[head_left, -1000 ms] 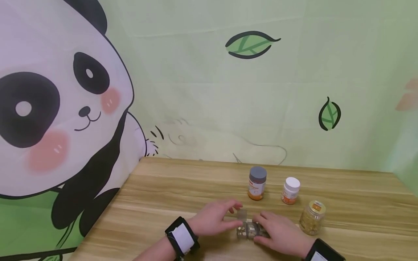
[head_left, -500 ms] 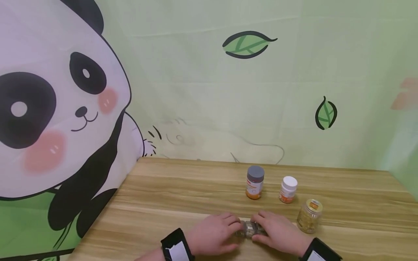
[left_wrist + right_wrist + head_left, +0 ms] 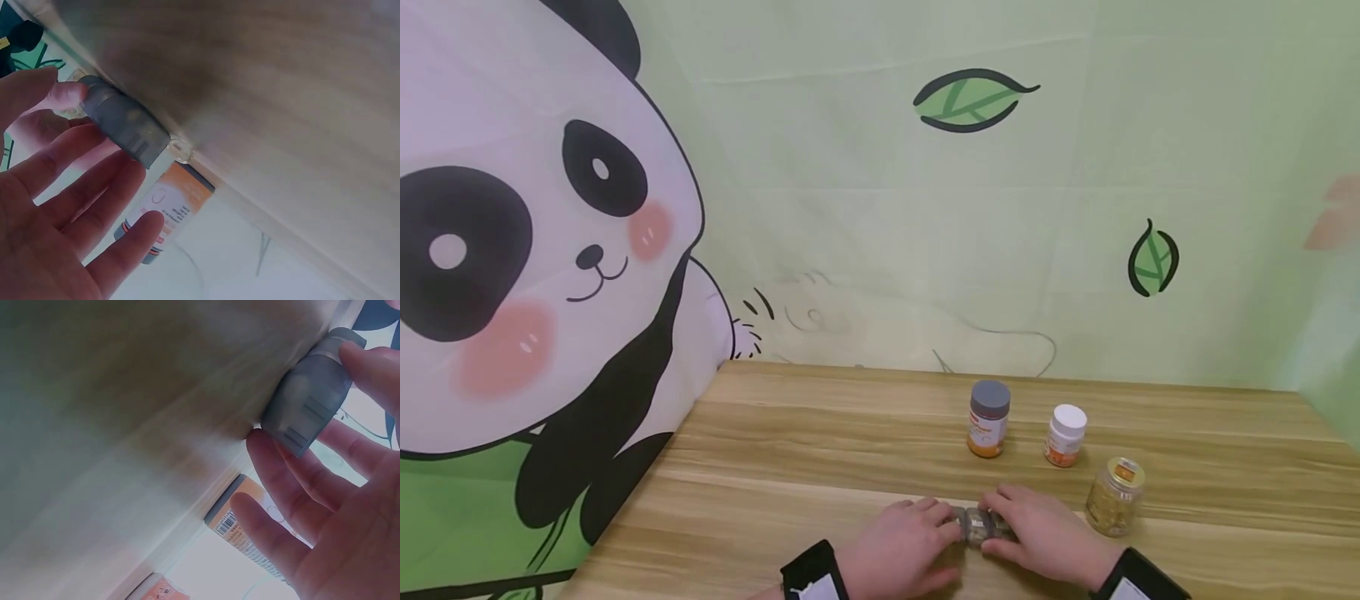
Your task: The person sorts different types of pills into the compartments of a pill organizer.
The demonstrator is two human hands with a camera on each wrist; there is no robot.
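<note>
A small grey translucent pill organizer (image 3: 977, 527) lies on the wooden table between both hands, with small pieces dimly visible inside. My right hand (image 3: 1048, 533) grips its right end, thumb on the near side and fingers on the far side. The left hand (image 3: 898, 546) rests its gently bent fingers on the left end, covering that compartment. Its thumb lies apart from the organizer, toward me. In the left wrist view the left fingers (image 3: 112, 184) reach along the organizer's far side. From the right wrist, the right thumb (image 3: 369, 365) shows against it.
Behind the hands stand a grey-capped bottle (image 3: 988, 419) and a white-capped bottle (image 3: 1065, 436). A clear jar (image 3: 1115, 498) with a gold lid and yellowish contents stands just beyond my right hand. A panda-printed cloth (image 3: 880, 208) hangs behind the table (image 3: 820, 425).
The organizer's raised left lid, seen standing a second ago, has been folded down. My left hand has come down onto that end. The right hand keeps its hold.
</note>
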